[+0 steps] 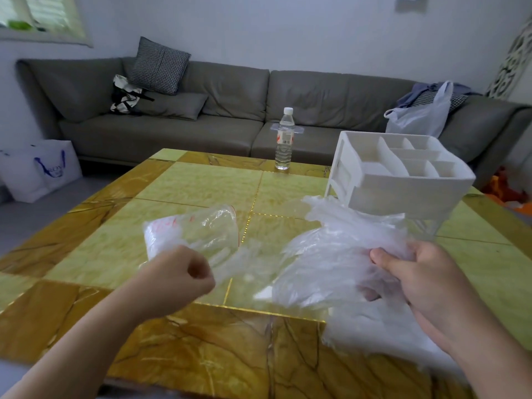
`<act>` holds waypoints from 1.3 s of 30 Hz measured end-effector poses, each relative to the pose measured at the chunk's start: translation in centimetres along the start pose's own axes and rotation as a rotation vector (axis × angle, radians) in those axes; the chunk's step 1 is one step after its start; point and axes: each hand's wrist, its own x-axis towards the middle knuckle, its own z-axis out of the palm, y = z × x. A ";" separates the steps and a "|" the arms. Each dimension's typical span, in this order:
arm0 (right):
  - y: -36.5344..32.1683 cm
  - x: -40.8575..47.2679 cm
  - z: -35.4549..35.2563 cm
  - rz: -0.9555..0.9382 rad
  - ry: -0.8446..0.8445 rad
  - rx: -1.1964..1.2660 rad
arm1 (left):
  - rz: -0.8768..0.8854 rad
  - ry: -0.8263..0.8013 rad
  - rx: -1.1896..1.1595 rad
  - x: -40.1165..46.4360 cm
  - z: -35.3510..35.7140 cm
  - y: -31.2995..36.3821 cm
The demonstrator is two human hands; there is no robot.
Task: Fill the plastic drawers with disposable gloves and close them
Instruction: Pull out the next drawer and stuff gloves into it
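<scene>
Head view: a yellow-green and amber tiled table [201, 180] filled the near field. The right hand [417, 280] sat at the near right, thumb on top and fingers curled beneath, gripping a crumpled bunch of clear disposable gloves [339, 254]; the bunch spread from that hand leftward and toward the far side, its far edge lying just beside the base of the plastic drawers [403, 180]. More thin film trailed below the hand over the near right table edge. The left hand [187, 275] was at the near centre-left, fingers folded into a fist and pinching a thin strip of the same clear film, blurred by motion, that ran rightward toward the bunch. Just beyond the left hand lay a clear zip bag [190, 231] with a red seal line and red lettering, flat on the table. The drawer unit stood on the far right of the table, white, with an open divided tray on top; whether its drawers were open or closed could not be told from this angle. A water bottle [284, 139] stood upright at the far table edge, centre. Behind ran a grey sofa [230, 93] carrying a checked cushion [159, 66] at left and a white plastic bag [420, 116] at right. A white shopping bag [43, 171] stood on the floor, far left.
</scene>
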 end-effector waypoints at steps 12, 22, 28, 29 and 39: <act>0.3 -2.9 4.5 -0.409 0.091 -0.506 | -0.040 0.125 -1.039 -3.2 1.5 8.4; 0.5 -4.6 6.9 -0.282 -0.142 -0.345 | 0.047 -0.061 -1.368 -4.2 5.6 10.3; 0.4 -4.0 6.3 -0.126 -0.330 0.015 | 0.229 -0.025 -1.047 -5.1 5.9 10.2; 0.1 -4.3 6.1 -0.104 -0.412 0.124 | 0.205 0.026 -1.025 -5.1 6.0 10.3; 0.8 -4.0 6.8 0.019 -0.280 -0.114 | 0.227 0.126 -0.777 -5.6 7.9 10.9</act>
